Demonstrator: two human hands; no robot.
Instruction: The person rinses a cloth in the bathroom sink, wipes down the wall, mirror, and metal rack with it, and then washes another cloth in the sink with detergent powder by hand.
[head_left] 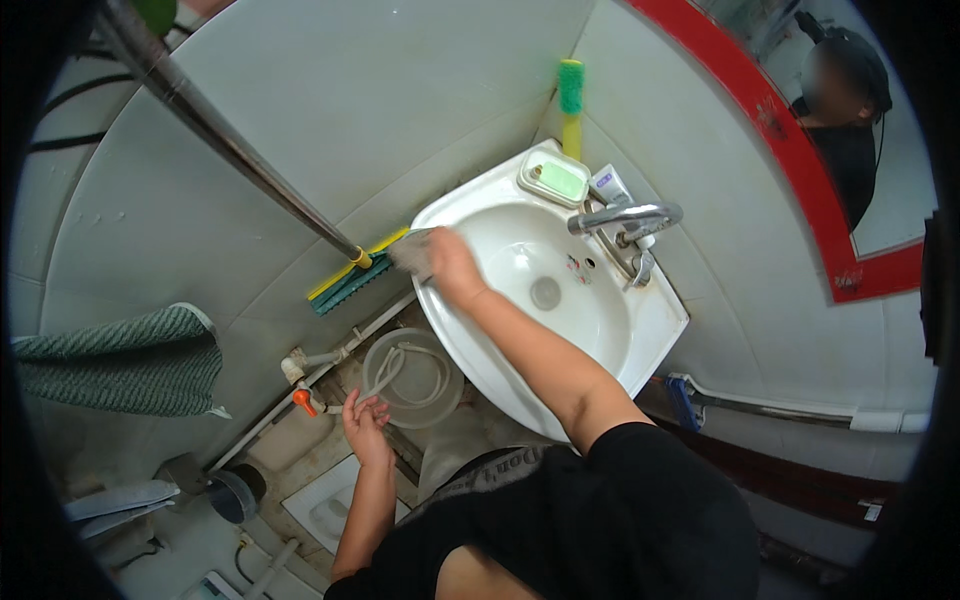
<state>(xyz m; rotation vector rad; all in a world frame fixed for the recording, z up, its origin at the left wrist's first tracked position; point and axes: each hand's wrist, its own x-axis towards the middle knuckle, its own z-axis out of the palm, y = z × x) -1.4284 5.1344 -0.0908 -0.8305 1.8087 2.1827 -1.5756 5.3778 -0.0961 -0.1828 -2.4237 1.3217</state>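
My right hand (455,265), a little blurred, is closed on a grey cloth (409,256) at the left rim of the white washbasin (455,340). Part of the cloth lies hidden behind my fingers, and it meets the end of a broom-like tool with a green and yellow head (352,284) and a long metal pole (240,150). My left hand (367,428) hangs lower, near the clear plastic bucket (455,385), its fingers loosely curled and apart with nothing in them. Inside the bucket rests a coiled pale hose (384,372).
The basin carries a curved chrome tap (625,215), a soap dish with green soap (562,180) and a white tube (609,185). A green brush (571,90) stands behind. Pipes with an orange valve handle (304,402) and a hanging green towel (130,365) are left; a red-framed mirror (800,180) is right.
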